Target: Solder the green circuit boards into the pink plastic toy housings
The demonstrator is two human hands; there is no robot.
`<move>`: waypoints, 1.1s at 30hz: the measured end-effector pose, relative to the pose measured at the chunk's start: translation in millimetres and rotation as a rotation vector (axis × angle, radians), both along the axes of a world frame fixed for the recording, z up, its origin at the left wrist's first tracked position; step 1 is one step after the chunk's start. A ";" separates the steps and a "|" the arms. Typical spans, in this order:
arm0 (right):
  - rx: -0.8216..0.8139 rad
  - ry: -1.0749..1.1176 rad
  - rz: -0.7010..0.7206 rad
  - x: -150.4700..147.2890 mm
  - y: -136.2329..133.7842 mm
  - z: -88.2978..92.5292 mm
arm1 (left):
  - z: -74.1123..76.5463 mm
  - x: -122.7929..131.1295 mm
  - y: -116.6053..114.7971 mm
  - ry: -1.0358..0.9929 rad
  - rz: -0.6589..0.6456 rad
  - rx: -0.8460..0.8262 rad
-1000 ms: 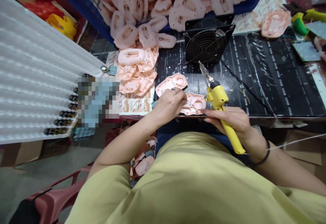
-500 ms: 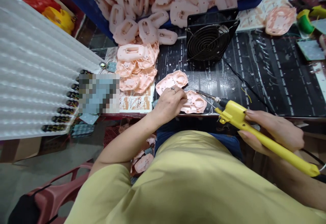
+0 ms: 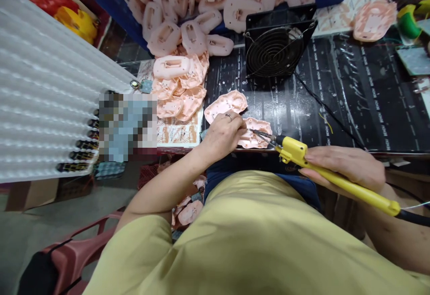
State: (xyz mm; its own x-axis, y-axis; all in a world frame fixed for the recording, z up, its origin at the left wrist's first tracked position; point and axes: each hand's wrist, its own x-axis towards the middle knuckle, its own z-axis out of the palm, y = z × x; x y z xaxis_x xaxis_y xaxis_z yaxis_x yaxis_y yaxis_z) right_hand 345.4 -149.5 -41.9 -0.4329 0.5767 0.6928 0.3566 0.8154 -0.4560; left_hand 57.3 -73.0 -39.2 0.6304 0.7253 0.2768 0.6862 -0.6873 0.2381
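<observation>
My left hand, a ring on one finger, is closed in a pinch on the left edge of a pink plastic shell lying at the near edge of the black mat. My right hand is wrapped round the yellow soldering iron. Its metal tip lies over the pink shell, right beside my left fingertips. A second pink shell rests just behind my left hand.
A black fan stands behind the shells, its cable running right across the mat. A blue bin heaped with pink shells spills onto the table's left side. White corrugated sheet at left; green-yellow tool and boards far right.
The soldering iron swung from upright down to level, and its tip has moved left onto the pink shell. My right hand drew out to the right; my left hand stayed on the shell.
</observation>
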 end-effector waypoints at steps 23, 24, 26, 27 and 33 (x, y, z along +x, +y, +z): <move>0.003 -0.040 -0.330 16.3 -10.6 -8.2 | 3.2 -0.7 -0.4 -0.006 -0.010 -0.070; -0.005 -0.028 -0.349 15.0 -10.3 -7.8 | 3.0 -1.0 -0.5 -0.004 -0.010 -0.067; -0.043 0.035 -0.371 12.4 -10.9 -6.1 | 3.1 -2.0 -0.8 -0.003 -0.010 -0.066; -0.069 0.072 -0.378 11.4 -12.0 -5.6 | 3.6 -2.6 -1.0 -0.012 -0.015 -0.065; -0.282 0.257 -0.454 13.4 -23.5 -16.5 | 13.9 -6.2 -3.9 -0.098 0.010 -0.124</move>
State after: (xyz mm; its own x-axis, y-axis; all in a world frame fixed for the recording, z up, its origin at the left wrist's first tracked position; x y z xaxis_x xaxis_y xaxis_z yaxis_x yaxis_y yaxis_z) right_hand 358.9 -173.0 -58.5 0.0615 0.8419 0.5361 0.4911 0.4421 -0.7506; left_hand 51.2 -76.9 -25.3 0.5974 0.7637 0.2447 0.6619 -0.6419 0.3872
